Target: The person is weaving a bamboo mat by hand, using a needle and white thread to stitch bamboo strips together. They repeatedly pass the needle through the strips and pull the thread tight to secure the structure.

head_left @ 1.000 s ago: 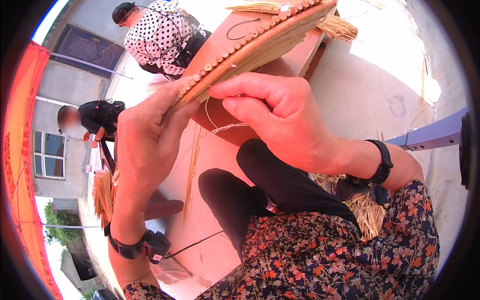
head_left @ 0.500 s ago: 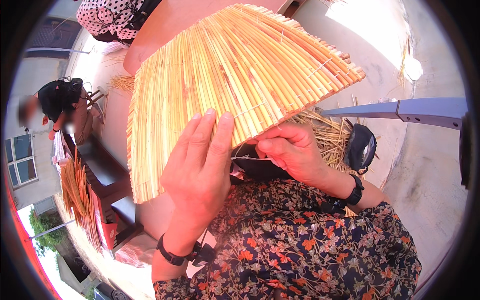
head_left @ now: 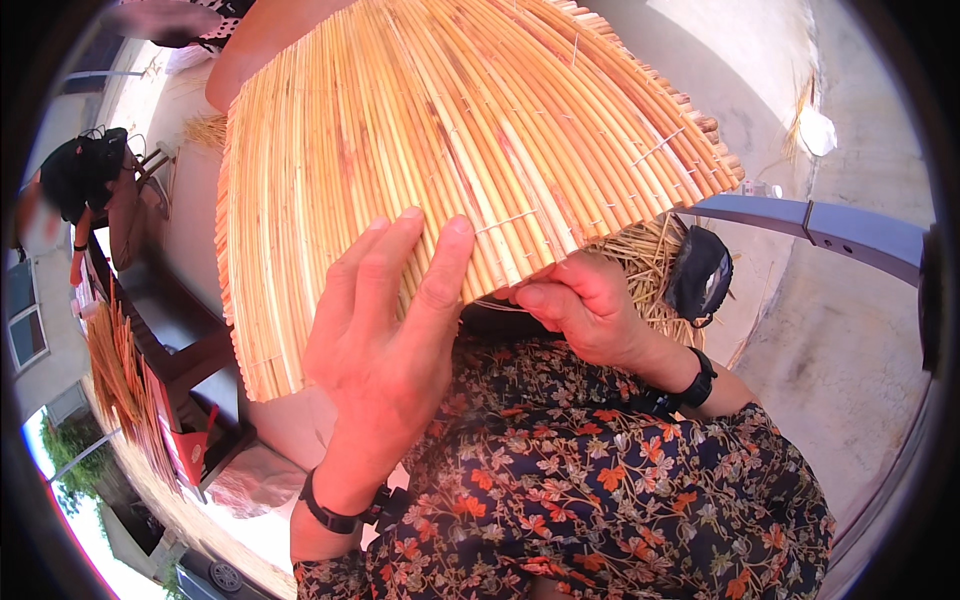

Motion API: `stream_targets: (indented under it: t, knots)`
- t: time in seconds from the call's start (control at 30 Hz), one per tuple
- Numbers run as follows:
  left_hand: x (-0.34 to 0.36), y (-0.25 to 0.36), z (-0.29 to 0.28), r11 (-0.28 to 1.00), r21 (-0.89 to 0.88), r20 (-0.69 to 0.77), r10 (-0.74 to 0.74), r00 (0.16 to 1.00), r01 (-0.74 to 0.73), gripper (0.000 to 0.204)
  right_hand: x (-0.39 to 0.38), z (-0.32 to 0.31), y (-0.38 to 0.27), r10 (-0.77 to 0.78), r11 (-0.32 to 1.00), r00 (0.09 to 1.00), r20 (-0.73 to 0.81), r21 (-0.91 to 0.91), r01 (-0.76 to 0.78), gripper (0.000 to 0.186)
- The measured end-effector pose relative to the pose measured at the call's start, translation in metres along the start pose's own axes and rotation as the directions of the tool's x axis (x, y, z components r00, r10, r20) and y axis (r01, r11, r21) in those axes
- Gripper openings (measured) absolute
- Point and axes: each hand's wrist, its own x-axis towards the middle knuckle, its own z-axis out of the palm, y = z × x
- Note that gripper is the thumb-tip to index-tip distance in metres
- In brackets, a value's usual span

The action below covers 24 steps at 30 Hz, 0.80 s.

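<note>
A large mat of yellow stalks [head_left: 380, 140], bound by short white stitches, is raised in front of me and fills the upper middle. My left hand [head_left: 385, 340] lies on its face near the lower edge, fingers stretched and apart; the thumb is hidden. Just right of it, my right hand [head_left: 590, 320] is closed in a pinch beneath that edge, with the index finger partly under the mat. What sits between its fingertips is hidden. Thin pale string [head_left: 490, 305] shows beside the right thumb.
Behind my right hand lie loose straw [head_left: 650, 260] and a black pouch [head_left: 685, 275], near a blue-grey metal bar [head_left: 840, 235]. At left, a co-worker [head_left: 90, 175] bends beside a dark bench [head_left: 175, 320] with reed bundles [head_left: 120, 380]. An orange board [head_left: 260, 40] stands behind the mat.
The mat swung from edge-on to face-up, then shifted slightly up-left. My left hand moved from gripping its edge to lying on its face; my right hand moved down beneath the edge.
</note>
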Motion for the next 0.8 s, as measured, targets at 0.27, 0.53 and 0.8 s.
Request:
stream_targets:
  t: [0.27,0.53,0.8]
  knots:
    - [0.002,-0.0016,0.0021,0.999,0.013,-0.033,0.04,0.999,-0.04,0.049,0.0008,0.0045,0.0001,0.038,0.993,0.999,-0.028,0.115,-0.034,0.016]
    - [0.0028,-0.0035,0.003,0.998,0.023,-0.041,0.063,0.997,-0.062,0.051,0.0045,0.0063,0.0002,0.051,0.984,0.998,-0.026,0.17,-0.046,0.017]
    - [0.0005,-0.004,0.0042,0.997,0.041,-0.03,0.069,0.997,-0.068,0.05,0.0056,0.007,0.0003,0.051,0.985,0.998,-0.034,0.167,-0.044,0.018]
